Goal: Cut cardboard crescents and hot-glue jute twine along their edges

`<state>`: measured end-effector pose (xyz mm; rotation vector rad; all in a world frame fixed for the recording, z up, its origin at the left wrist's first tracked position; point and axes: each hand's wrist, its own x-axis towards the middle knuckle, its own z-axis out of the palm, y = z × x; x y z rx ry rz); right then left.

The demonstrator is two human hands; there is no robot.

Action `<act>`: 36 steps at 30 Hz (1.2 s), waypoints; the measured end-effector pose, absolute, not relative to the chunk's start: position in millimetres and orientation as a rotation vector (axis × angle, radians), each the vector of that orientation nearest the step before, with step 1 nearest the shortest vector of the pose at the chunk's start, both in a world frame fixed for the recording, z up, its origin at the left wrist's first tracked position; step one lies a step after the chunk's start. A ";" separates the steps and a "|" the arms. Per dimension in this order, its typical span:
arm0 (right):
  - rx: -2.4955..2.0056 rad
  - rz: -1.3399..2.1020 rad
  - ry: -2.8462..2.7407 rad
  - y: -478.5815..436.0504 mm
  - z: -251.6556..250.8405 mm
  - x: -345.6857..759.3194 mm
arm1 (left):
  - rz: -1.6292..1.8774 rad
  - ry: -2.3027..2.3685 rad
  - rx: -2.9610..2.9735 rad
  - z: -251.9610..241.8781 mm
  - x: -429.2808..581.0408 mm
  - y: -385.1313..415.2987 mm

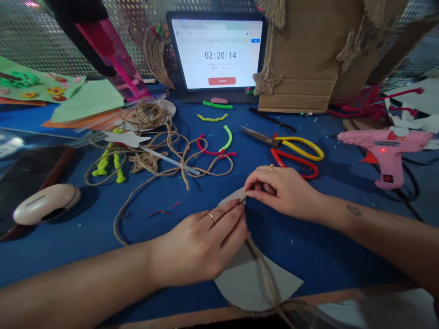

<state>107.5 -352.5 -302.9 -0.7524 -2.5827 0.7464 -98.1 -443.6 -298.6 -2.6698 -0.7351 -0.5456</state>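
Now | left hand [202, 246] flat, fingers pressing grey card cutout [247, 285] on blue table [308, 249] | right hand [281, 189] pinching jute twine [265, 270] at cutout's tip | scissors [291, 148] just beyond

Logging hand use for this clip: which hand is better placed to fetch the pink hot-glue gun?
Probably the right hand: the pink plastic glue gun lies off to its right, while the left hand presses down the grey cardboard crescent. It must first release the brown jute twine.
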 end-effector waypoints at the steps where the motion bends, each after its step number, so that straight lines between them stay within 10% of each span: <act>1: -0.756 0.741 -2.579 -352.5 -303.0 107.5 | -0.552 -0.739 -2.670 -298.6 -97.6 -443.4; 36: -0.827 0.616 -2.560 -348.4 -304.5 101.7 | -0.642 -0.771 -2.702 -303.8 -98.6 -439.0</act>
